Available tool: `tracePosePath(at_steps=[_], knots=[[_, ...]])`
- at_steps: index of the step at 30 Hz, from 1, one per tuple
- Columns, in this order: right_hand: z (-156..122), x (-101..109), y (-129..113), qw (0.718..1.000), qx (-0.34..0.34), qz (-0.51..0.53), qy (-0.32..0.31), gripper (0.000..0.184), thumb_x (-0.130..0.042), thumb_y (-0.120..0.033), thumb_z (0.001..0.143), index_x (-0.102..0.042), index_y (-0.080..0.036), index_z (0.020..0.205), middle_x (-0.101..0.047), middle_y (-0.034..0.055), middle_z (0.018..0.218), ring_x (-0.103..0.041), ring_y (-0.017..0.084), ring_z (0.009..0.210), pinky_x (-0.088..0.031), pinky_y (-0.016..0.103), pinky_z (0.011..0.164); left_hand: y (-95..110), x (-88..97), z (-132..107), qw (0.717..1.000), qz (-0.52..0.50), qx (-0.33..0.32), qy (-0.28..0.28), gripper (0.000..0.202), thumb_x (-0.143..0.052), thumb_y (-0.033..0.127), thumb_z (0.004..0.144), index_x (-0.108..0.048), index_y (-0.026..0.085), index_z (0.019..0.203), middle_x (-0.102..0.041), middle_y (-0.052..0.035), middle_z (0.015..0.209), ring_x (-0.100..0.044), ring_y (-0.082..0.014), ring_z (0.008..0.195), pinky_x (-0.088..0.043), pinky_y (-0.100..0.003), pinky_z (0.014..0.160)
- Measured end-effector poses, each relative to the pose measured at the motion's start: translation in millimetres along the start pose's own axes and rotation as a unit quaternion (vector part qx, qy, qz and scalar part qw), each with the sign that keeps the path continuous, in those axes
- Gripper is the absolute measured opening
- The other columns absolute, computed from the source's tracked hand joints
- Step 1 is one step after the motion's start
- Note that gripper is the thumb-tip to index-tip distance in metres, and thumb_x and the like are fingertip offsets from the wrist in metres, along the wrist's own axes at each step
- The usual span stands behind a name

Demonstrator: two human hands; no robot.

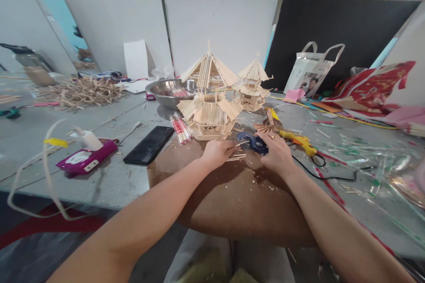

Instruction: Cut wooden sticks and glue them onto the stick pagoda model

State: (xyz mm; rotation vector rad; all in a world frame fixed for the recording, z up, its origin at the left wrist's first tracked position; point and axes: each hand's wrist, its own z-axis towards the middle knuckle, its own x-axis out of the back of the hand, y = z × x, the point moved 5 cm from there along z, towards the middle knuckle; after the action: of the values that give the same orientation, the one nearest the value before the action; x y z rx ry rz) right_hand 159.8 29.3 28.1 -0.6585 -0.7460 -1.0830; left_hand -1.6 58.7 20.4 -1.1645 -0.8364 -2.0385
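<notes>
My left hand point(217, 151) is closed in a pinch on a thin wooden stick point(239, 144) just above the brown board point(232, 194). My right hand point(275, 152) is wrapped around blue-handled cutters point(252, 141), whose jaws meet the stick's end. A few short cut sticks point(236, 157) lie between the two hands. Right behind them stands a large pagoda model of wooden sticks point(209, 97), with a smaller pagoda model point(253, 86) to its right.
A yellow glue gun point(297, 139) with a black cord lies right of my right hand. A black phone point(149, 145), a pink box point(86, 159), a packet of red-white sticks point(179, 128), a steel bowl point(171, 93) and a stick pile point(83, 93) sit left. Plastic wrappers litter the right side.
</notes>
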Motion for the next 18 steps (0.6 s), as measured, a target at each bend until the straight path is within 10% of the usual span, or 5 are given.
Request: tracePosePath(at_steps=[18], knots=[[-0.5,0.3,-1.9,1.0,0.008,0.015,0.0,0.042,-0.055,-0.026,0.062,-0.053,-0.019,0.104,-0.061,0.0072,0.094,-0.053,0.023,0.089,-0.039,0.032,0.077,0.5,-1.1,-0.1,1.0,-0.01,-0.007,0.003,0.03,-0.041,0.038,0.079,-0.066,0.022,0.083,-0.066,-0.0034,0.067,-0.057,-0.0128,0.062,-0.035,-0.021,0.052]])
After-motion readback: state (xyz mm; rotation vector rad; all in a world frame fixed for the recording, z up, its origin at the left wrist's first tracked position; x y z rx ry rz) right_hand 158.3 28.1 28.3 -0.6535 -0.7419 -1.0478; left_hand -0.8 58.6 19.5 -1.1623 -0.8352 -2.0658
